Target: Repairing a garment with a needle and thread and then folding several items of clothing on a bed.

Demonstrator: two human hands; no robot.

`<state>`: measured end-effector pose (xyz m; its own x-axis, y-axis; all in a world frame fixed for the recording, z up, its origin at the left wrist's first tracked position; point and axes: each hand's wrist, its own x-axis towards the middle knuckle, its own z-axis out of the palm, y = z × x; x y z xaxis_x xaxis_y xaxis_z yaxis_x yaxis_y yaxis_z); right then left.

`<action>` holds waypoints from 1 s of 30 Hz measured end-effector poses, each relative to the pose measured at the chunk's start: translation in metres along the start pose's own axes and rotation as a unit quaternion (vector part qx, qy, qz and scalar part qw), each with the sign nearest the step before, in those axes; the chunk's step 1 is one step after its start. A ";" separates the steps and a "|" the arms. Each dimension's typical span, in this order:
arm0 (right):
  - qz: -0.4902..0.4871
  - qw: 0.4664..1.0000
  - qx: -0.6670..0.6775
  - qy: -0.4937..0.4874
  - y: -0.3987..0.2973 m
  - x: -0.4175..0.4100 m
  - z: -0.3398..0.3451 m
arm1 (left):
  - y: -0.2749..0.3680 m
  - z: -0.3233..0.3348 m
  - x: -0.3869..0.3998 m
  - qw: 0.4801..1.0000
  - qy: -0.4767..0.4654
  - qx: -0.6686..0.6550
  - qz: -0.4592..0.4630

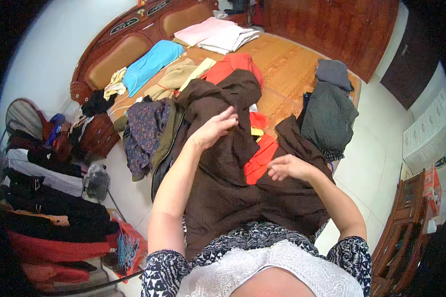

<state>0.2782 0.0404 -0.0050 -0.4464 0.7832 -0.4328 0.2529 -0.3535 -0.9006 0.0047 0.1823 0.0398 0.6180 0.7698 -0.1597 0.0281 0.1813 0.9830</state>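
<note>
A large dark brown garment [223, 196] lies spread over my lap and up onto the bed's edge, its upper part bunched and folded. Above its left folds is my left hand [217, 128], fingers stretched out and a little apart, with no cloth gripped. My right hand [288, 167] hovers by the garment's right part, fingers loosely bent; no fabric shows between them. Whether either hand touches the cloth is hard to tell. Between the two brown parts, a bright red cloth [260, 159] with a yellow patch shows through.
On the wooden bed [286, 55] lie a blue folded cloth [154, 63], white folded cloth [228, 39], an orange-red garment [245, 65] and a patterned garment [146, 130]. Dark grey clothes [329, 115] are piled at right. Clothes hang over a rack [55, 200] at left; a wooden cabinet [401, 226] stands right.
</note>
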 end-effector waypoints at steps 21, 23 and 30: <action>-0.294 0.835 -0.446 -0.130 0.061 0.017 0.132 | -0.231 0.018 -0.366 0.835 0.455 -0.071 -0.301; -0.225 0.839 -0.461 -0.182 0.071 0.026 0.140 | -0.233 0.037 -0.371 0.858 0.412 -0.129 -0.278; -0.200 0.828 -0.510 -0.119 0.109 0.032 0.142 | -0.189 0.054 -0.368 0.841 0.238 -0.149 -0.463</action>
<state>0.1697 -0.0460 -0.1231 -0.7949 0.5682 -0.2127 0.5835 0.6201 -0.5243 -0.1855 -0.1686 -0.0825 0.0535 0.3595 -0.9316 0.0818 0.9282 0.3629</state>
